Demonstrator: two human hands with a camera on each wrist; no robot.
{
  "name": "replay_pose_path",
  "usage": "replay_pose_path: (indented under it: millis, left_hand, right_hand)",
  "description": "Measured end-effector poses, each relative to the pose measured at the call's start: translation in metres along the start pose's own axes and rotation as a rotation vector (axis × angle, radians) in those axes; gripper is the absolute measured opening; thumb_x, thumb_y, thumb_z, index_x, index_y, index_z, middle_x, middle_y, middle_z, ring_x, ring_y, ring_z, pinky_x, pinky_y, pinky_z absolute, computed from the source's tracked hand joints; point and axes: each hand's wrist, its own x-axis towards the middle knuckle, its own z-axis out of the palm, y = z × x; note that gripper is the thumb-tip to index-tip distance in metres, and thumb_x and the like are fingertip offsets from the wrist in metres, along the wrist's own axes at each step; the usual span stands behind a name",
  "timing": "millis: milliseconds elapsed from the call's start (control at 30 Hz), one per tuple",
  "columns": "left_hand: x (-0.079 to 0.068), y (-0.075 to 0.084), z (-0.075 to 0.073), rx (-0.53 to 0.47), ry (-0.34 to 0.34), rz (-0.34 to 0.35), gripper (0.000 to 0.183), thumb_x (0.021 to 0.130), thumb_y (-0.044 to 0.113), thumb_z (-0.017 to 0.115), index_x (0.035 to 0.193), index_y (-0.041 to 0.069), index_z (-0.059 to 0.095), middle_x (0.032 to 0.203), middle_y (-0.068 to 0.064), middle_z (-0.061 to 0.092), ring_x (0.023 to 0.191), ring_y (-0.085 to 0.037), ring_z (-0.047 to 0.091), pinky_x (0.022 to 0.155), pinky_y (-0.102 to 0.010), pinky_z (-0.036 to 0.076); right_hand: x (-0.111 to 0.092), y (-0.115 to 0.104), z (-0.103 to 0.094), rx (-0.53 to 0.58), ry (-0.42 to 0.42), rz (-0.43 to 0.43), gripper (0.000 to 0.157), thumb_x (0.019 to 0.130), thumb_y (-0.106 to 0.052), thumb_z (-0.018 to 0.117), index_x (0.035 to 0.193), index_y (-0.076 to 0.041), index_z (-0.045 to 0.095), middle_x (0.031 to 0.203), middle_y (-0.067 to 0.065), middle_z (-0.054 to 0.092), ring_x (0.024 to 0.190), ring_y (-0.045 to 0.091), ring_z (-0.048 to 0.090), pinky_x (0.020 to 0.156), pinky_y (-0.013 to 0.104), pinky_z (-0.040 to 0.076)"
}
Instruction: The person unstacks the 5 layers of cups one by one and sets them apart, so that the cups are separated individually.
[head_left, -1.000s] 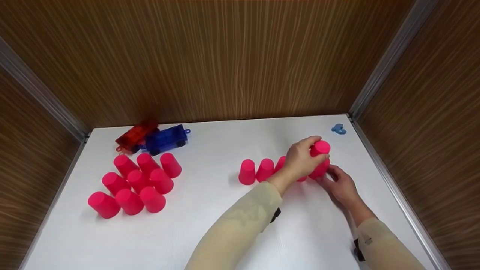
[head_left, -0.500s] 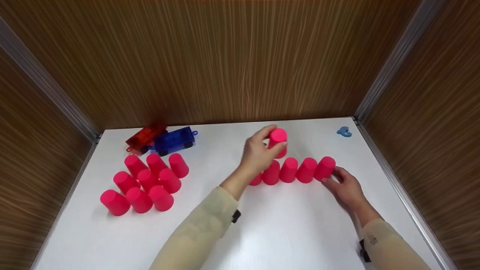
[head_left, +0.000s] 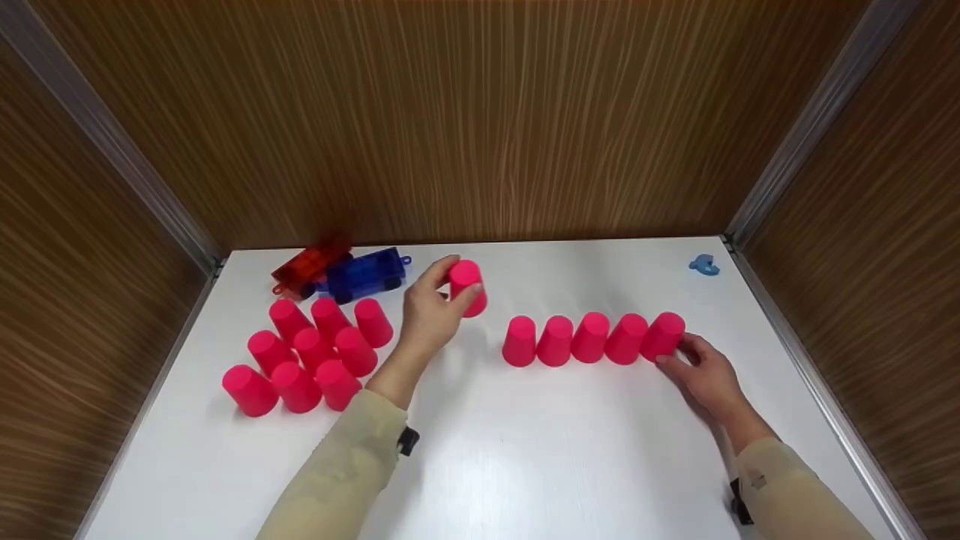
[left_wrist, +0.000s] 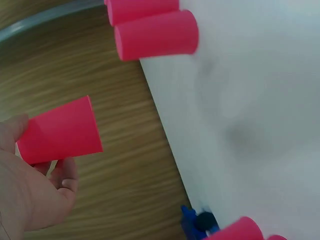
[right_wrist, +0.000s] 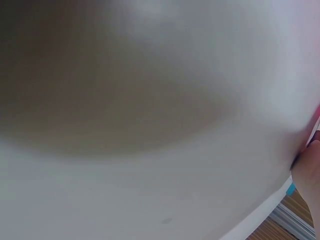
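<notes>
My left hand (head_left: 429, 319) grips an upside-down pink cup (head_left: 466, 276) by its sides, above the table between two sets of cups. In the left wrist view, the thumb and fingers wrap the narrow end of this held cup (left_wrist: 65, 131). Several pink cups stand inverted in a row to the right, side by side. At the row's right end, my right hand (head_left: 711, 379) holds the last cup (head_left: 663, 336) low down, thumb in front and fingers at its far side. Only part of the right hand (right_wrist: 307, 172) shows at the edge of the right wrist view.
Several more inverted pink cups (head_left: 313, 346) stand in a close block at the left. Behind them lie a red toy wagon (head_left: 311, 268) and a blue toy wagon (head_left: 367, 274). A small light-blue piece (head_left: 704, 265) lies at the back right. Wood-grain panels enclose the white table (head_left: 525, 465).
My left hand has carried a pink cup leftward from the row's right end, past its left end. The right hand has stayed at the end cup. The head view has shifted slightly.
</notes>
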Motion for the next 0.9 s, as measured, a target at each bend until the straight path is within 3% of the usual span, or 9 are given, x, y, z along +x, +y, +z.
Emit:
replay_pose_path:
  millis: [167,433,767,900]
  left_hand:
    - [0.000,-0.017,-0.016,0.021,0.030,-0.082,0.065,0.095,0.026,0.082,0.153,0.015,0.055,0.145,-0.007,0.063,0.134,-0.025,0.057,0.106,-0.043,0.055]
    - [-0.001,-0.045,-0.035,0.067,0.052,-0.180,0.066,0.095,0.023,0.082,0.154,0.015,0.054,0.148,-0.011,0.060,0.135,-0.029,0.056,0.106,-0.044,0.055]
    - [-0.001,-0.076,-0.048,0.085,0.044,-0.286,0.067,0.098,0.023,0.079,0.158,0.016,0.050,0.152,-0.011,0.057,0.139,-0.030,0.052,0.110,-0.044,0.052]
    - [-0.002,-0.081,-0.050,0.098,0.037,-0.291,0.067,0.098,0.020,0.079,0.158,0.014,0.050,0.152,-0.012,0.057,0.139,-0.031,0.053,0.112,-0.045,0.050]
  right_hand:
    - [0.001,0.001,-0.001,-0.003,0.004,0.015,0.090,0.098,-0.054,0.073,0.166,-0.011,0.032,0.166,0.019,0.036,0.152,0.046,0.033,0.112,0.049,0.049]
    - [0.000,-0.001,0.000,0.004,0.002,0.019,0.088,0.099,-0.050,0.073,0.166,-0.010,0.031,0.166,0.020,0.036,0.152,0.047,0.033,0.112,0.051,0.049]
    - [-0.001,-0.002,0.001,0.012,0.007,0.024,0.089,0.099,-0.049,0.074,0.166,-0.010,0.030,0.166,0.020,0.036,0.151,0.048,0.033,0.110,0.053,0.050]
    - [-0.001,-0.001,0.000,0.002,0.012,0.019,0.088,0.099,-0.050,0.073,0.166,-0.010,0.031,0.166,0.020,0.036,0.151,0.047,0.034,0.110,0.050,0.050]
